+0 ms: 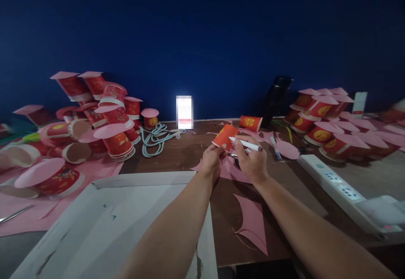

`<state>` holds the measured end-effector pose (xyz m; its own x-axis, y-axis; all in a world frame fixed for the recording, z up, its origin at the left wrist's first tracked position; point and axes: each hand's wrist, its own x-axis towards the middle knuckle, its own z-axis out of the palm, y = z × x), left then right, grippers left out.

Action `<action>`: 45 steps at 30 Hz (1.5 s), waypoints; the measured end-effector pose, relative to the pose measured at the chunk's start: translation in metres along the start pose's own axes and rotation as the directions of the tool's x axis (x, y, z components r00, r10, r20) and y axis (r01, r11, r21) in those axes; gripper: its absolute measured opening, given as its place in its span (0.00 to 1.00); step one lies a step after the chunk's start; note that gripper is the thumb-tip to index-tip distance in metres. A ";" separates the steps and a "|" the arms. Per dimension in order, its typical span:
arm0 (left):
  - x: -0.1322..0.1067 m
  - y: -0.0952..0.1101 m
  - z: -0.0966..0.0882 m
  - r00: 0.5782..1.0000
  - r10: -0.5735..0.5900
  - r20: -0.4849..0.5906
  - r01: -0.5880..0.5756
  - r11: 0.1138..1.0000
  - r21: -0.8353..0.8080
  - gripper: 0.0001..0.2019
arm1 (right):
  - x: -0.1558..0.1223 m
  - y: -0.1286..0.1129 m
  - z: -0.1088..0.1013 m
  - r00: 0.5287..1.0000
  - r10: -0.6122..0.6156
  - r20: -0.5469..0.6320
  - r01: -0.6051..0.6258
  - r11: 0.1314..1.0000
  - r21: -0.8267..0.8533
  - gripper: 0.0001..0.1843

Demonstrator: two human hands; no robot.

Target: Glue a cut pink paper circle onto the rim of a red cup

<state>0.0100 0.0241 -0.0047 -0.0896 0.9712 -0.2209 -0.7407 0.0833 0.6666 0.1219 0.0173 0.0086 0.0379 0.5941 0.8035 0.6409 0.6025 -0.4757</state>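
Note:
My left hand is closed around the lower end of a red paper cup, which is tilted and has yellow characters on its side. In my right hand is a white marker, its tip end at the cup's side; whether it touches cannot be made out. Beneath both hands lie pink paper scraps, and a small dark object between them is partly hidden. Behind my right hand, another red paper cup lies on its side. A pink paper disc rests to the right.
Red cups with pink discs pile up at left and right. A white box lid lies front left, a power strip at right. At the back are a pale blue cable and a black bottle.

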 end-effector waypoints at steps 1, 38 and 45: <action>0.000 0.000 0.000 1.000 0.000 0.003 0.000 1.000 0.004 0.12 | 0.000 0.000 0.000 1.000 0.001 0.001 -0.001 1.000 -0.004 0.09; 0.012 -0.016 -0.013 0.985 0.120 0.127 -0.139 0.978 0.156 0.16 | 0.000 -0.005 -0.002 1.000 0.000 0.017 0.001 0.999 -0.035 0.09; 0.014 -0.017 -0.013 0.980 0.131 0.152 -0.152 0.978 0.140 0.15 | 0.000 -0.003 0.000 0.999 -0.032 0.043 0.034 0.998 -0.052 0.10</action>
<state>0.0127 0.0330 -0.0285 -0.0832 0.9963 -0.0206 -0.6178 -0.0353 0.7855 0.1197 0.0158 0.0098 -0.0154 0.5969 0.8022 0.6810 0.5937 -0.4287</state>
